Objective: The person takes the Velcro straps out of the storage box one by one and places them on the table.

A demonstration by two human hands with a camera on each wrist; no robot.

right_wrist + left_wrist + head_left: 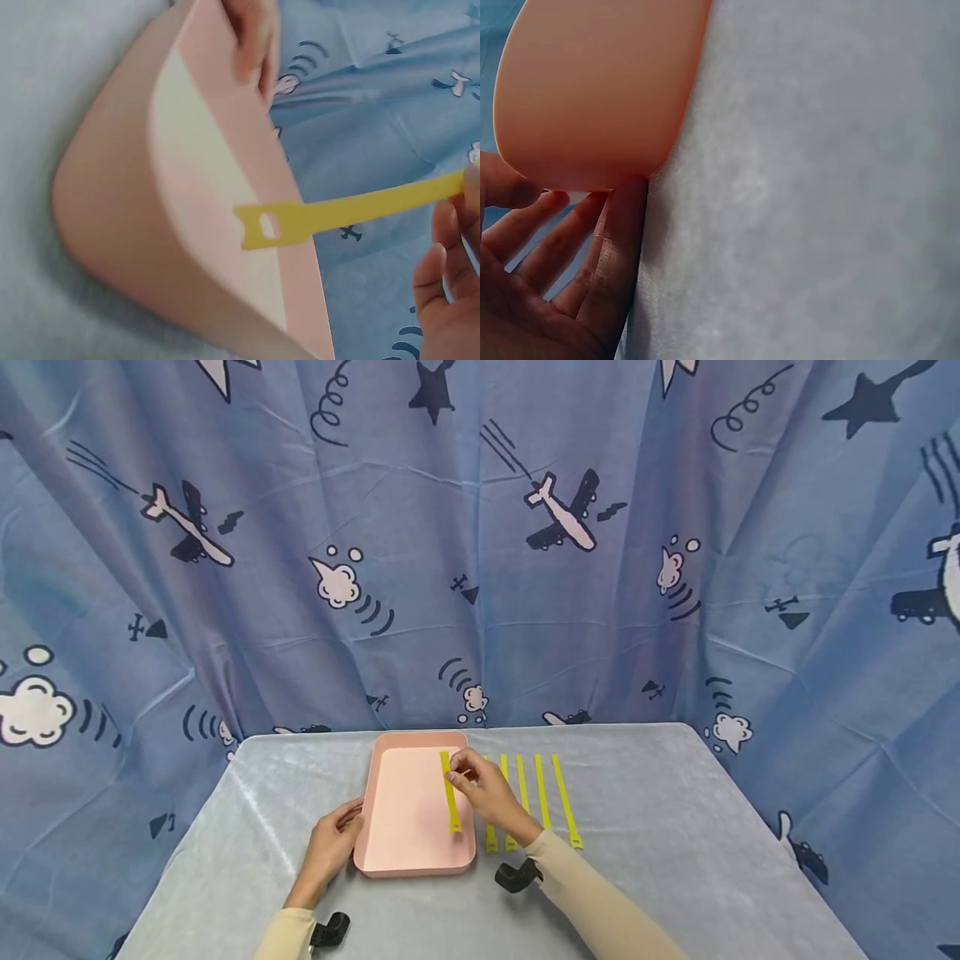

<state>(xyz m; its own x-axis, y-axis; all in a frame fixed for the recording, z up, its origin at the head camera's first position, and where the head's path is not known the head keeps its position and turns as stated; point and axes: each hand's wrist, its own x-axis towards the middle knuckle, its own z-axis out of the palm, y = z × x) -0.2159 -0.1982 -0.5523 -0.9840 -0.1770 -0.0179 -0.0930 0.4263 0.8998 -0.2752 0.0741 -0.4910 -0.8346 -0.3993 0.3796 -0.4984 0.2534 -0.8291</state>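
Note:
In the head view my right hand (486, 789) is over the right part of a pink tray (405, 806). It pinches a yellow cable strap (360, 216) near one end between thumb and fingers. The strap's slotted end points toward the tray's near side and overlaps the tray floor. My left hand (330, 846) rests at the tray's left side. In the left wrist view its fairly straight fingers (619, 247) touch the tray's outer wall (592, 127), with the thumb near the rim.
Right of the tray, several more yellow straps (566, 802) lie side by side on the grey cloth-covered table (675, 860), partly hidden by my right hand and forearm. A blue patterned curtain (480, 568) hangs behind the table. A black camera mount sits on each wrist.

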